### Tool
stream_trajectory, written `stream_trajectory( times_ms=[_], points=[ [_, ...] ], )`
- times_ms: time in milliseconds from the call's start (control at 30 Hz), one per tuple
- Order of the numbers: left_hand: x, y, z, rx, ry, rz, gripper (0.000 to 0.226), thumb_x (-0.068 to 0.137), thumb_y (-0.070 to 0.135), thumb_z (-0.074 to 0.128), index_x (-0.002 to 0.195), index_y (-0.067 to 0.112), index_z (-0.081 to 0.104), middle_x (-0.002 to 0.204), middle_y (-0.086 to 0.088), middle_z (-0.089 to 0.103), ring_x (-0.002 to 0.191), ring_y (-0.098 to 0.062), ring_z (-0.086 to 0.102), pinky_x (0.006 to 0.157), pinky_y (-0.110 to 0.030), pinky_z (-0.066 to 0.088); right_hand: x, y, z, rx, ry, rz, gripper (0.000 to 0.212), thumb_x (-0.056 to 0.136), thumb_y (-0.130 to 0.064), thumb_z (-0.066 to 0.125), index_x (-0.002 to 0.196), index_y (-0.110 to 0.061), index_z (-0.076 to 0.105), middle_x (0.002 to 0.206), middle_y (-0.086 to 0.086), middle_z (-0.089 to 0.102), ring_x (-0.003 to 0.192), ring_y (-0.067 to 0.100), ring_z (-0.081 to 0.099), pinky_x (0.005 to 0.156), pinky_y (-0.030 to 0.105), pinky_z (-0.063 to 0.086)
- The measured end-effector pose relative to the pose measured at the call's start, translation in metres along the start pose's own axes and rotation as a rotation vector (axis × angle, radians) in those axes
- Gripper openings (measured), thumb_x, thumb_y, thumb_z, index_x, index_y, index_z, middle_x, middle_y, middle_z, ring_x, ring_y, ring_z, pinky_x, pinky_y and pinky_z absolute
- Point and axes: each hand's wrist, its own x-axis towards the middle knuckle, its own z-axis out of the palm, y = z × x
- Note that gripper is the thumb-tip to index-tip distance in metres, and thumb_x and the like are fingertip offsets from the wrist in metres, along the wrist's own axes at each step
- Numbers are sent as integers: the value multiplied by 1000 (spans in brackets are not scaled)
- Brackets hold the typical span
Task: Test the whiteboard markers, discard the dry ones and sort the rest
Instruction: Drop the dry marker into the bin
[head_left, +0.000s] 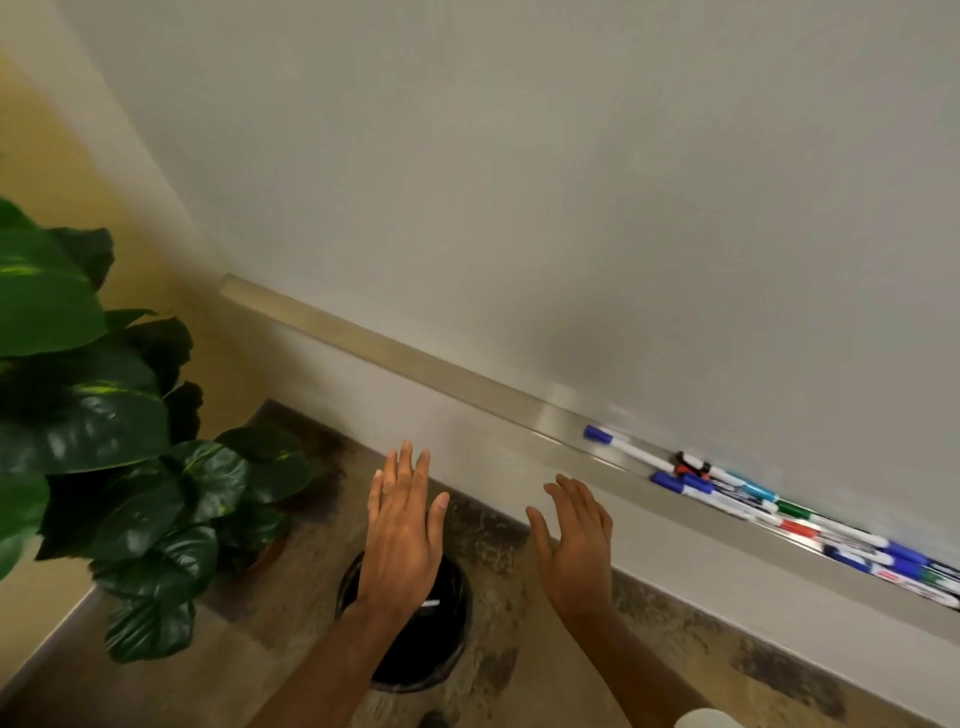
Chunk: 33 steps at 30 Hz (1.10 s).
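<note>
The fingers (405, 470) of the left hand (400, 540) are stretching straight and gripping nothing, hovering directly over the black bin (441, 649). The right hand (574, 551), just right of the bin, is likewise lying open and empty. Inside the bin a pale sliver (431, 604) is showing, too blurred to name. The markers (779, 514) are lying heaped in the whiteboard tray (415, 358), well up and right of the bin, beyond the right hand. They are looking light, stiff and smooth, so pinching one mid-barrel, clear of its cap, is probably working best; being piled, neighbours are likely rolling. A leafy plant (104, 415) is standing left of the bin, not blocking the reach
</note>
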Motion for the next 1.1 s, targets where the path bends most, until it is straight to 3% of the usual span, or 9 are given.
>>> stream_trajectory(
  times_ms=[267, 433, 600, 733, 1033, 1100],
  points=[
    [33, 69, 31, -58, -18, 127, 59, 109, 39, 33, 160, 11, 27, 170, -8, 16, 159, -17, 3, 128, -32, -4, 52, 43, -52, -54, 105, 54, 43, 99, -37, 52, 133, -13, 60, 143, 5, 56, 138, 24, 45, 115, 38, 30],
    [52, 90, 54, -26, -53, 158, 61, 109, 48, 26, 162, 17, 22, 171, -5, 15, 159, -16, 2, 129, -35, -1, 74, 69, -55, -57, 86, 59, 37, 100, -27, 57, 135, -14, 58, 144, 5, 55, 138, 24, 44, 115, 38, 29],
    [69, 102, 72, -30, -78, 177, 63, 109, 53, 19, 163, 19, 20, 171, -1, 10, 159, -13, 0, 129, -41, 7, 95, 91, -46, -170, 39, 51, 33, 91, -13, 70, 124, -11, 66, 130, 11, 65, 124, 31, 58, 107, 46, 41],
    [77, 105, 85, -24, -80, 187, 61, 109, 50, 23, 162, 20, 21, 171, -1, 12, 159, -13, 1, 129, -43, 10, 107, 103, -42, -278, -14, 0, 45, 73, -4, 85, 114, -11, 70, 117, 10, 71, 111, 31, 66, 101, 47, 48],
    [75, 106, 99, -55, -64, 167, 62, 109, 55, 22, 161, 22, 25, 170, 2, 14, 158, -10, 0, 129, -32, -2, 121, 113, -22, -262, -92, -15, 55, 65, -3, 90, 116, -12, 70, 113, 10, 72, 106, 30, 68, 97, 44, 52],
    [73, 105, 100, -65, -66, 144, 63, 108, 57, 21, 161, 24, 24, 170, 4, 13, 158, -8, -1, 128, -37, 0, 124, 113, -21, -245, -70, -42, 58, 58, -3, 94, 112, -11, 72, 107, 10, 74, 99, 29, 71, 91, 44, 55]
  ],
)
